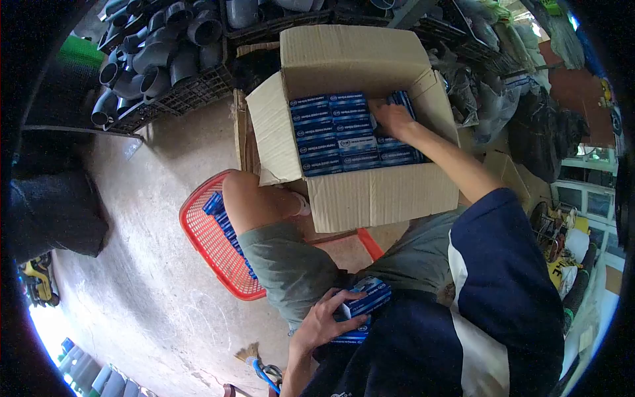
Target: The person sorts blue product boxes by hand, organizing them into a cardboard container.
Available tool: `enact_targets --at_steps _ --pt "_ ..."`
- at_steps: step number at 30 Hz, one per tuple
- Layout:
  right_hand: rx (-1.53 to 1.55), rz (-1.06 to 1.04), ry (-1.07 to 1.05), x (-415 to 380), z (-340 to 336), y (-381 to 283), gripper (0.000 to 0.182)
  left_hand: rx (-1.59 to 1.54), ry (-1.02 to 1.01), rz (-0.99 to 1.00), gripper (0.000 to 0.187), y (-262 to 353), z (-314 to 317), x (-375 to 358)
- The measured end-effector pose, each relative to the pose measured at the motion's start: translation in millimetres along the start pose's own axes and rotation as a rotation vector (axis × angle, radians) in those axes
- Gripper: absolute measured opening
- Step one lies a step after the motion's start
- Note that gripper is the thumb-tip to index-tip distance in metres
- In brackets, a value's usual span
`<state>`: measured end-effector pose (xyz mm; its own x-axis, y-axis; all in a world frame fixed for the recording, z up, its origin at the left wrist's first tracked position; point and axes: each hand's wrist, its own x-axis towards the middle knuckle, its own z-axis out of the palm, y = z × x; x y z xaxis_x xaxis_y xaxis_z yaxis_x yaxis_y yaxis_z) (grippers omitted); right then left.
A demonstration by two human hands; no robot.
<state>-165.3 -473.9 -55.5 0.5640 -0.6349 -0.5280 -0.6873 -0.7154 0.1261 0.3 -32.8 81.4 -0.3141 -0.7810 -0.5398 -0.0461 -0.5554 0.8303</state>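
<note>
My left hand [324, 322] is closed around small blue printed boxes [370, 296] in my lap, one lying above another against my shirt. Inside an open cardboard carton [374, 202], my right hand [395, 122] reaches down with curled fingers. They pinch a small blue box whose pale edge shows by the fingertips; most of it is hidden under the hand. Rows of blue boxes [331, 132] fill the carton's left and front parts. One blue box [402, 100] stands tilted just behind my right hand.
A red plastic basket [198, 228] with more blue boxes stands left of my leg. Behind it, black crates [175, 89] hold grey pipe fittings [159, 56]. Dark sacks [56, 212] lie at far left. Plastic bags [493, 109] hang right of the carton. A brush [249, 352] lies on the floor.
</note>
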Motion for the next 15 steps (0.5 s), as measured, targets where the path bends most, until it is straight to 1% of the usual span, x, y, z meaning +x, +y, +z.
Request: enact_targets --at_steps 2,5,8,11,13,14,15 --pt "-0.018 -0.023 -0.14 9 19 8 0.075 0.019 0.003 0.0 0.051 3 -1 1" --pt "0.217 -0.12 -0.106 16 43 38 0.074 0.021 0.002 -0.008 0.051 4 1 1" --pt "0.447 -0.064 -0.283 -12 -15 25 0.079 0.03 -0.016 -0.004 0.051 1 -1 4" --pt "0.689 -0.092 -0.495 -5 -14 37 0.083 0.043 -0.023 -0.02 0.051 5 -2 5" --pt "0.575 -0.028 -0.462 -38 -57 11 0.082 0.045 -0.026 -0.025 0.051 7 -2 7" --pt "0.554 -0.028 -0.437 -45 -64 3 0.08 0.039 -0.028 -0.028 0.052 7 -2 8" --pt "0.506 -0.051 -0.441 -37 -49 9 0.078 0.032 -0.029 -0.032 0.052 7 -2 9"
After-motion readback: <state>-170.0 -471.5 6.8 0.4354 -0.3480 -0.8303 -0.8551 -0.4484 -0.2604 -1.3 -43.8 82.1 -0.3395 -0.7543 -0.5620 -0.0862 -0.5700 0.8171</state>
